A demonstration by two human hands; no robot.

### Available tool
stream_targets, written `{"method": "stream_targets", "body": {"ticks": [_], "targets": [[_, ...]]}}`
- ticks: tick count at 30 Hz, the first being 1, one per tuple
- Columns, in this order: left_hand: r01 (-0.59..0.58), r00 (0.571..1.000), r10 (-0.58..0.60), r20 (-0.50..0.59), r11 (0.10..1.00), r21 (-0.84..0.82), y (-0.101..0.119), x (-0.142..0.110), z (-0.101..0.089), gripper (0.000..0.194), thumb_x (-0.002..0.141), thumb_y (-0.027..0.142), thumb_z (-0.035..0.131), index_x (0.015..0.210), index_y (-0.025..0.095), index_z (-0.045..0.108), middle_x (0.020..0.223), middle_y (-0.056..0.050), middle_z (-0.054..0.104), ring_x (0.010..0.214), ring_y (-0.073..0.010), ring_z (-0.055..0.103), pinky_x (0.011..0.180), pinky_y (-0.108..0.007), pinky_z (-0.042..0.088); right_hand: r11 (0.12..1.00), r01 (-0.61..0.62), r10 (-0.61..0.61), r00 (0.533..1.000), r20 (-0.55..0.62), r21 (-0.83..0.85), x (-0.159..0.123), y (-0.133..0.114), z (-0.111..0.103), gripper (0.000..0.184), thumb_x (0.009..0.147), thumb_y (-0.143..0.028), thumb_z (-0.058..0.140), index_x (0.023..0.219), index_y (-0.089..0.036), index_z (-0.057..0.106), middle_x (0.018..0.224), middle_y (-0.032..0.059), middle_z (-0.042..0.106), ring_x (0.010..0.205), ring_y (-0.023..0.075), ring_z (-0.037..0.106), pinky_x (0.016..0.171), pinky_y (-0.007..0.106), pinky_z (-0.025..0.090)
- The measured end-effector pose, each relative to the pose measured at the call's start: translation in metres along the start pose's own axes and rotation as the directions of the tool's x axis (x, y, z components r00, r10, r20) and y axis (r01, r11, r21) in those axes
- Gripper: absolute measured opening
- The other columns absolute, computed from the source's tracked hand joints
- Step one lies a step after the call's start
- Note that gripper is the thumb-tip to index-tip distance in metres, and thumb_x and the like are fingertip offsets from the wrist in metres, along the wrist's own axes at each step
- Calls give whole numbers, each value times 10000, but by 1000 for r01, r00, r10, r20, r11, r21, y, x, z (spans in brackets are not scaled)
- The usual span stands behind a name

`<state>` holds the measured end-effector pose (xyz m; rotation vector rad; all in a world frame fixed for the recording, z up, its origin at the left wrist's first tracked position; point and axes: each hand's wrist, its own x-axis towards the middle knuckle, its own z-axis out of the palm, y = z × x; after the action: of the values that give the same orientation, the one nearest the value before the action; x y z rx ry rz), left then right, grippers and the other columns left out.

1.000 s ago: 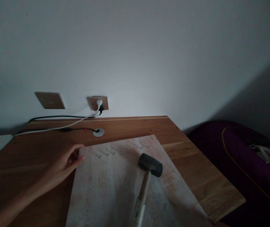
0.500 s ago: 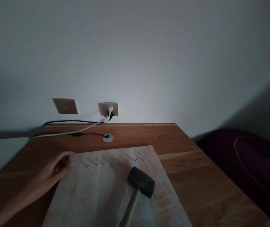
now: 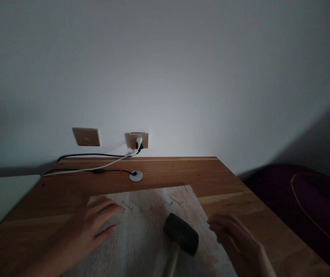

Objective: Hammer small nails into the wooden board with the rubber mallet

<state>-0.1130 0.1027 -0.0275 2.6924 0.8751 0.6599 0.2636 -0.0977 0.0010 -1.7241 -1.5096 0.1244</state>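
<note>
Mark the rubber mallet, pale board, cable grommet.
Rubber mallet (image 3: 181, 234): head view, middle of black head.
Pale board (image 3: 141, 236): head view, bare surface left of mallet.
Cable grommet (image 3: 137, 178): head view, ring's lower part.

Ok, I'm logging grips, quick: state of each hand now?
Left hand: open over the board, nothing seen in it.
Right hand: at the board's right edge; whether it grips cannot be told.

Rubbery and matt on the mallet head (image 3: 181, 234) at six o'clock, with plain dull wood down the handle (image 3: 172, 261). Rough and weathered-looking across the board (image 3: 141, 238) beneath, dull metal in the nails (image 3: 171, 203). Smooth, grained wood on the tabletop (image 3: 231, 202) at four o'clock; beyond, soft cloth in the purple cover (image 3: 274, 192). At eight, smooth plastic on the cables (image 3: 78, 170). At nine, satiny wall plates (image 3: 86, 137), metal or plastic unclear. At twelve, smooth matt wall (image 3: 182, 57).
</note>
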Motion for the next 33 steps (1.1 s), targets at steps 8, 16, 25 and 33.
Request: {"method": "stream_targets", "body": {"ticks": [8, 16, 25, 33], "targets": [[35, 997, -34, 66, 999, -13, -8, 12, 8, 387, 1006, 176, 507, 1251, 357, 747, 1159, -15, 777, 1045, -211, 764, 916, -324, 606, 983, 142, -96, 937, 336, -114, 76, 12, 54, 236, 998, -151, 641, 1220, -193, 712, 1151, 128, 727, 918, 243, 759, 811, 378, 612], [25, 992, -11, 126, 994, -107, -18, 19, 7, 348, 991, 167, 501, 1146, 316, 775, 995, -13, 787, 903, -183, 753, 812, -256, 584, 961, 142, -18, 889, 457, -238, 88, 8, 61, 292, 1001, 1, 507, 870, -176, 699, 893, 63, 730, 709, 184, 710, 636, 285, 492], [-6, 995, 12, 101, 999, -53, -7, 26, -5, 280, 942, 187, 588, 1051, 335, 798, 985, 8, 805, 869, -191, 781, 759, -240, 608, 927, 152, 31, 881, 473, -342, 87, 5, 61, 151, 1010, -45, 605, 996, -135, 726, 980, 118, 742, 846, 265, 753, 744, 353, 523], [-50, 999, 49, -16, 998, -47, -7, 30, -3, 226, 960, 215, 593, 866, 315, 773, 842, 37, 784, 735, -171, 771, 711, -222, 616, 917, 215, -22, 868, 495, -335, 88, -8, 60, 328, 944, 121, 511, 933, -122, 732, 965, 108, 738, 857, 234, 722, 739, 314, 493]]}}
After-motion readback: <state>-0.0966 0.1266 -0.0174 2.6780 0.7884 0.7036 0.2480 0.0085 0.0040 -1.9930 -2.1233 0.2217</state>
